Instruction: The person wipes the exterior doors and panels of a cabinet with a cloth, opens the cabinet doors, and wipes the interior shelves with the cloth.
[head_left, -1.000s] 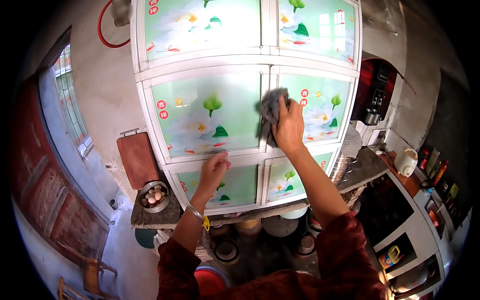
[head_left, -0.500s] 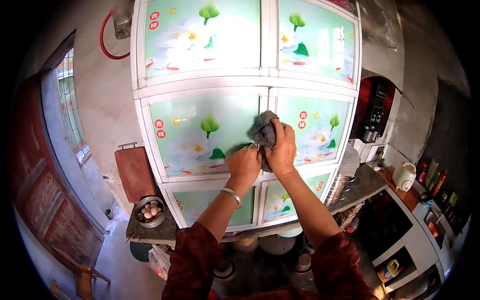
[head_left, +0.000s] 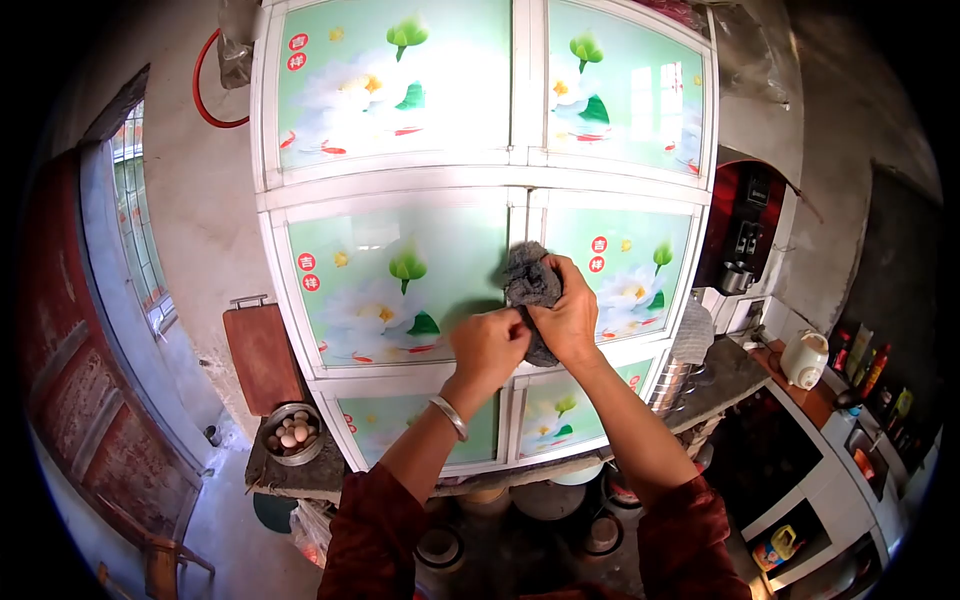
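A dark grey cloth (head_left: 530, 275) is bunched against the seam between the cabinet's middle doors. My right hand (head_left: 567, 315) is closed around it, and a fold of the cloth hangs below the fingers. Beside it, my left hand (head_left: 488, 350) is closed with its fingertips close to the cloth, in front of the left middle door (head_left: 345, 310). What those fingers pinch, if anything, is hidden. The white-framed cabinet (head_left: 400, 180) has pale green panels printed with lotus flowers. A silver bangle (head_left: 450, 418) circles my left wrist.
Left of the cabinet, a bowl of eggs (head_left: 292, 436) sits on the ledge below a wooden cutting board (head_left: 262, 358). On the right are a dark red water dispenser (head_left: 742, 225), a white appliance (head_left: 804, 358) and several bottles. Pots (head_left: 550, 500) stand underneath.
The view has shifted slightly, so the cabinet appears lower and a little further left. My left fingers have drawn in towards my right hand, and the bunched cloth has changed shape.
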